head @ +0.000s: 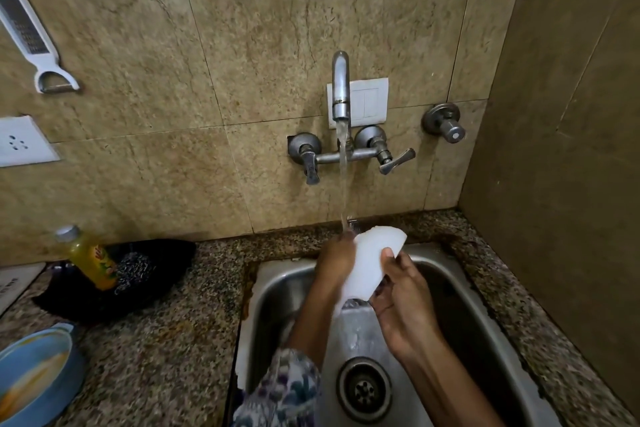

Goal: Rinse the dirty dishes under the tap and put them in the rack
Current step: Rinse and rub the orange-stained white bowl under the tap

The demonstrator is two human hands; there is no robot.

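Note:
A white plate (370, 262) is held tilted on edge over the steel sink (460, 319). Water runs from the wall tap (341, 87) onto its upper rim and pours off its lower edge. My left hand (337, 262) grips the plate's left side, partly hidden behind it. My right hand (401, 298) holds the right edge, thumb on the face. A blue dish (31, 371) with orange smears sits on the counter at the lower left. No rack is in view.
A black pan (162, 263) holding a steel scrubber (133, 270) and a yellow bottle (91, 262) stands left of the sink. The drain (365, 390) lies at the sink's front. A grater (27, 35) hangs on the tiled wall. A side wall closes the right.

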